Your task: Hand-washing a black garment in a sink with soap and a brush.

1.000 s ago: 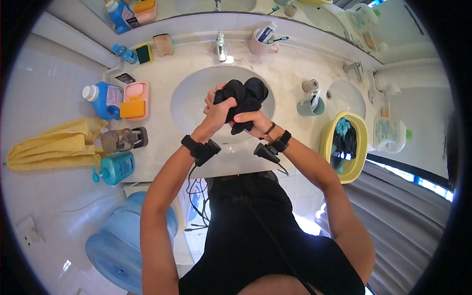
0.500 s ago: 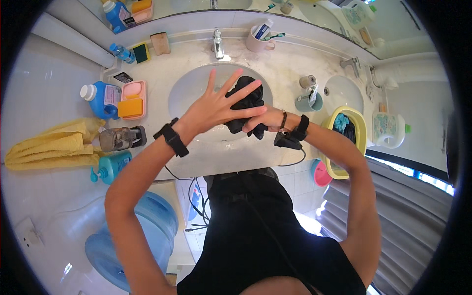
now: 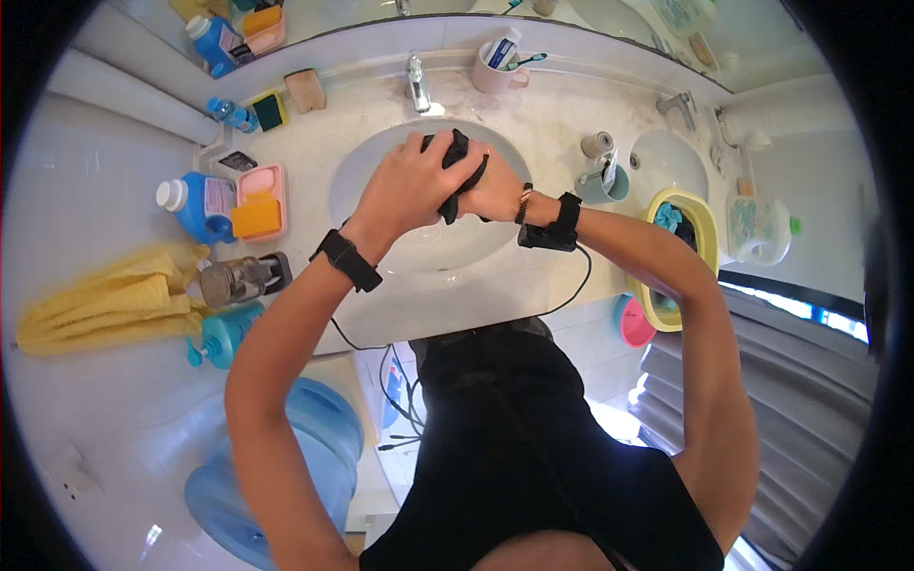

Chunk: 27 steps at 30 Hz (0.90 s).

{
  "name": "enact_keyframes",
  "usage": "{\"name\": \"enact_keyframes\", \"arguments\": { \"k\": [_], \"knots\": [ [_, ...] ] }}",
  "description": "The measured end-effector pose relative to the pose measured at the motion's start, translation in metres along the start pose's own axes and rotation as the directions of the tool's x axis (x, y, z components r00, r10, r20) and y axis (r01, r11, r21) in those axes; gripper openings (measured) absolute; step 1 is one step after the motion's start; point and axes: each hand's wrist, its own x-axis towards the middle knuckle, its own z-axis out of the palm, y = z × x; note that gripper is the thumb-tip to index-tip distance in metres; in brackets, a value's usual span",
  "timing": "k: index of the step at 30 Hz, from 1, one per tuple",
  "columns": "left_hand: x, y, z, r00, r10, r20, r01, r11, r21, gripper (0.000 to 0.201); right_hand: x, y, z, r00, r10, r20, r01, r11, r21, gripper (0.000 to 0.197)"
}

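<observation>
Left-hand (image 3: 400,186) fingers, splayed half a second ago, now curl around the bunched black cloth (image 3: 460,150), held over the oval basin (image 3: 433,252). The right hand (image 3: 497,190) wraps its other side, though how tightly I cannot tell. For what looks like squeezing, pressing evenly with both palms, loose ends gathered in, below the chrome faucet (image 3: 418,84), should work best.

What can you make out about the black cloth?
The black cloth looks like soft, plain fabric, crumpled into a compact, folded bundle. It is held over the sink, pressed between the left hand and the right hand. Dark folds show between them, with a narrow end pointing down. The hands hide much of it, so its full shape cannot be told.
</observation>
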Motion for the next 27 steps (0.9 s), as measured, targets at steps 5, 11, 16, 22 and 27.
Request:
{"name": "enact_keyframes", "arguments": {
  "k": [5,11,16,22,27],
  "knots": [
    [0.011,-0.006,-0.015,0.988,-0.134,-0.081,0.136,0.991,0.019,0.078,0.018,-0.001,-0.006,0.991,-0.096,-0.089,0.104,0.99,0.097,0.036],
    [0.016,-0.008,-0.015,0.969,-0.244,-0.04,0.245,0.97,0.001,0.071,0.023,-0.004,-0.012,0.995,-0.086,-0.044,0.092,0.983,0.162,0.037],
    [0.012,-0.016,-0.008,0.966,-0.243,-0.088,0.237,0.969,-0.066,0.066,0.026,-0.002,-0.007,0.998,0.056,-0.035,-0.055,0.998,0.027,0.027],
    [-0.021,-0.024,0.039,0.92,-0.388,0.053,0.389,0.894,-0.224,0.064,0.037,0.047,0.017,0.963,0.143,0.227,-0.207,0.934,0.293,0.03],
    [-0.079,0.002,0.085,0.752,-0.635,0.178,0.648,0.662,-0.375,0.072,0.042,0.11,0.039,0.803,0.135,0.581,-0.275,0.948,0.16,0.088]
  ]
}}
